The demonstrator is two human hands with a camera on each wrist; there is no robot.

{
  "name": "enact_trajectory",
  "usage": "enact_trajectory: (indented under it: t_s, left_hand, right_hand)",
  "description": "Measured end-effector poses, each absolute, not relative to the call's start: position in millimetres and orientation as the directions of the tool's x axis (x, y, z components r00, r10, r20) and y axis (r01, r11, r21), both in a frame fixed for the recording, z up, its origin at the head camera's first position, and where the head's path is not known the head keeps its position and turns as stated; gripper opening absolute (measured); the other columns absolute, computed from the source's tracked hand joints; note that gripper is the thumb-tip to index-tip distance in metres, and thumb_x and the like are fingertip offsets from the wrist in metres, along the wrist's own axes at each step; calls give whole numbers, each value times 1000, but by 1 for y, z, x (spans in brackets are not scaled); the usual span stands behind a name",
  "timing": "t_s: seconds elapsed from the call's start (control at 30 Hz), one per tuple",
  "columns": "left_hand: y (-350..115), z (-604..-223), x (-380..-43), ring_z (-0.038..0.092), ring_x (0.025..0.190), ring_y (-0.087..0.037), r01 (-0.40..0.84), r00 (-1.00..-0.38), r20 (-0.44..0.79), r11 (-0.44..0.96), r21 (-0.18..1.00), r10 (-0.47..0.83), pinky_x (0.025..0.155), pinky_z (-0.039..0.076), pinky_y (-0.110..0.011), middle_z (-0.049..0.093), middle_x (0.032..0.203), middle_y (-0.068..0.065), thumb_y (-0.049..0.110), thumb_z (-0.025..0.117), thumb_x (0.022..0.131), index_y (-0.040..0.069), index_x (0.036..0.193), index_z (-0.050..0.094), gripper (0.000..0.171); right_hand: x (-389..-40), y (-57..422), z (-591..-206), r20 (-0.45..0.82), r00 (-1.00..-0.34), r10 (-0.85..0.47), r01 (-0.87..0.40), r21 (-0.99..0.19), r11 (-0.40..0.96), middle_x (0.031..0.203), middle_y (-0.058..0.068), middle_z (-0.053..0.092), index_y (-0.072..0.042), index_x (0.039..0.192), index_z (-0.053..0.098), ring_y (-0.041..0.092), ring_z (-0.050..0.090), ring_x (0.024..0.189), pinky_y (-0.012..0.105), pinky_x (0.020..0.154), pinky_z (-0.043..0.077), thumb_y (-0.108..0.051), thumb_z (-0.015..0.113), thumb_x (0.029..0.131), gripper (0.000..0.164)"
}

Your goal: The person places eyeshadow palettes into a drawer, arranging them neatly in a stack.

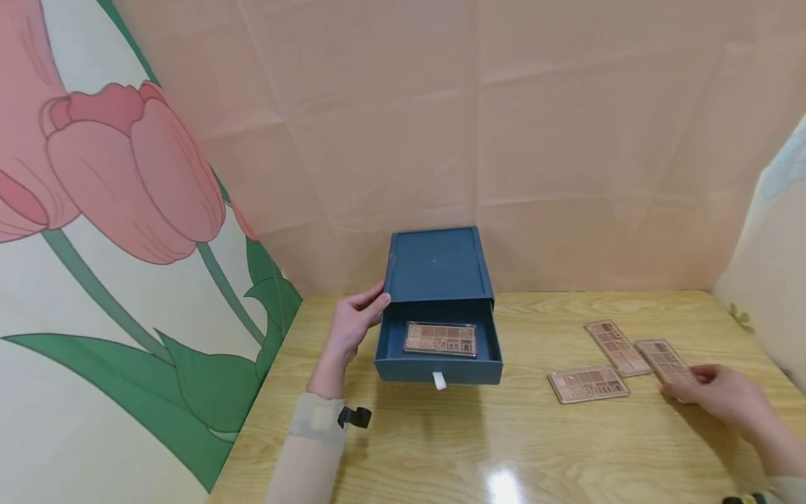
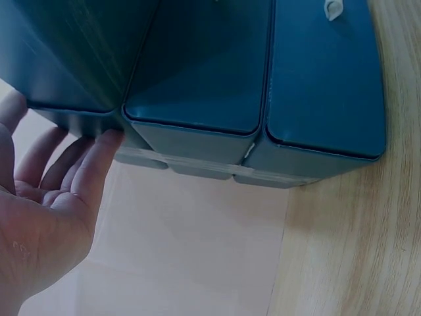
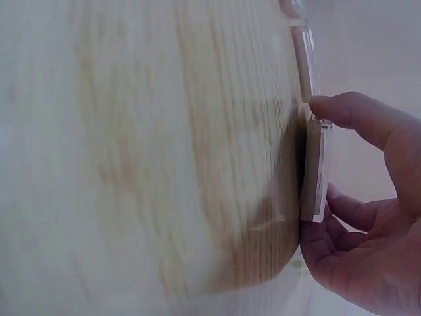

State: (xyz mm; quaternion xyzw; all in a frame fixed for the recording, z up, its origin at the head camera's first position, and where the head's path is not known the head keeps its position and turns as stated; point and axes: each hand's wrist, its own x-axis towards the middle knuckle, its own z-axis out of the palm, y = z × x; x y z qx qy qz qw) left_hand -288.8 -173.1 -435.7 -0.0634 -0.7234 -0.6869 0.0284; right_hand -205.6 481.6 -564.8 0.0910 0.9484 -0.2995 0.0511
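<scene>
A dark blue drawer unit (image 1: 439, 264) stands on the table with its top drawer (image 1: 412, 371) pulled out. An eyeshadow palette (image 1: 440, 339) lies inside that drawer. My left hand (image 1: 354, 322) touches the unit's upper left side; in the left wrist view its extended fingers (image 2: 92, 171) rest against the side of the top tier. Over at the right, my right hand (image 1: 724, 395) pinches another eyeshadow palette (image 1: 666, 360) by its edges, thumb on one side and fingers on the other. Beside it, two more palettes, one slanted (image 1: 619, 348) and one nearer the unit (image 1: 588, 384), lie on the table.
The lower drawers (image 2: 197, 59) of the unit are closed, with a small white pull tab (image 2: 334, 9) visible. The wood-grain table (image 1: 535, 448) meets a pinkish backdrop (image 1: 567, 140) behind. A tulip-painted panel (image 1: 126, 175) stands at the left.
</scene>
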Motion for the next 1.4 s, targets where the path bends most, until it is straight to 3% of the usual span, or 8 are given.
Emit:
enact_trajectory:
  t_s: [0.2,0.5,0.77,0.83,0.9,1.07,1.3,1.4]
  left_hand:
    - [-172,-436,-289,64,131,-30,121,-991,118,45,992,59,102,56,-51,65,147,-4,35,83,97,16,141,72,48]
    - [-173,-437,-288,65,130,-32,114,-992,112,36,993,50,102,56,-52,66,146,-8,35,83,97,15,140,73,48]
    - [-174,-439,-289,64,132,-30,122,-991,122,4,993,63,102,57,-48,65,147,-7,29,81,100,13,141,71,45]
    - [-174,-439,-289,63,132,-30,124,-990,124,0,992,64,102,57,-47,66,147,-7,29,81,100,13,141,71,45]
    - [-174,-439,-289,64,132,-30,125,-990,124,4,992,64,102,57,-47,66,146,-7,30,81,100,13,141,72,45]
    - [-174,-440,-289,64,132,-30,121,-991,121,-3,993,60,103,56,-51,66,146,-6,31,82,98,15,140,72,46]
    - [-173,-438,-289,63,133,-30,119,-991,119,1,993,57,103,56,-51,65,147,-7,31,82,99,14,141,72,47]
    - [-172,-436,-288,63,132,-30,112,-992,111,9,994,58,103,56,-50,65,147,-7,33,82,98,15,141,72,48]
  right_hand:
    - [-202,481,-562,-165,-973,163,228,-557,798,115,39,66,21,136,50,46,66,98,40,73,45,-59,80,92,97]
    - [-192,473,-545,-151,-979,136,197,-549,812,134,51,51,24,142,42,65,57,109,62,82,49,-60,72,98,99]
    - [-194,476,-540,-111,-985,131,171,-578,798,136,53,47,23,142,42,64,57,108,44,74,45,-55,72,100,94]
    - [-194,475,-538,-101,-987,126,161,-583,796,133,52,50,23,143,42,58,61,104,39,72,46,-53,72,100,93]
    - [-194,473,-536,-84,-989,123,149,-591,793,129,49,55,23,143,43,43,67,94,34,68,48,-51,74,100,91]
    - [-193,465,-531,-40,-995,91,97,-617,781,117,38,68,21,142,48,6,59,83,25,62,48,-45,78,98,85]
    - [-195,445,-518,-36,-999,26,42,-598,800,123,38,67,17,146,49,15,63,92,27,67,46,-47,80,96,86]
    - [-194,433,-514,-14,-1000,9,15,-609,793,124,37,67,15,146,51,2,60,90,24,66,47,-44,82,96,83]
